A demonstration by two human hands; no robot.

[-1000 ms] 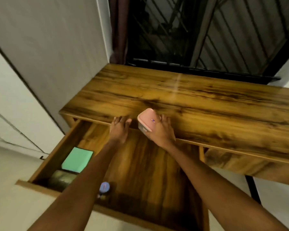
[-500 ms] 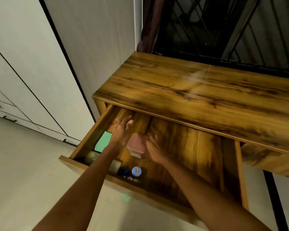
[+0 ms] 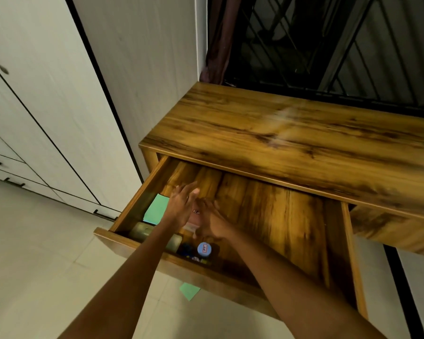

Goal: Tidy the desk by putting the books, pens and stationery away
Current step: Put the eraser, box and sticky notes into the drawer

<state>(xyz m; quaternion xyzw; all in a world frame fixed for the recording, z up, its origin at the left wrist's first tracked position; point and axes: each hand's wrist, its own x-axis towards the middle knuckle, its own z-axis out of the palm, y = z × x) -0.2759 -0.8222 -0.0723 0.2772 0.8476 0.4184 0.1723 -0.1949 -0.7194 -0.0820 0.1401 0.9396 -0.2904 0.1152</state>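
Note:
The wooden desk [image 3: 291,143] has its left drawer [image 3: 279,216] pulled out. Both my hands are inside it near the left front. My right hand [image 3: 212,222] grips a small pink box [image 3: 194,217], low over the drawer floor and mostly hidden between my hands. My left hand [image 3: 181,204] is beside the box with its fingers spread and holds nothing. A green notepad [image 3: 156,209] lies by the drawer's left wall. A greyish cylinder [image 3: 143,230] lies along the front wall. Close to it is a blue round cap with a label [image 3: 204,249], with small dark items [image 3: 187,248] next to it.
The drawer floor to the right of my hands is bare wood. A green slip of paper [image 3: 189,291] lies on the tiled floor under the drawer front. White cupboards [image 3: 47,106] stand to the left. A barred window [image 3: 328,45] is behind the desk.
My right hand carried the pink box from the desk's front edge down into the drawer's left front. My left hand followed alongside it. My view swung left and down.

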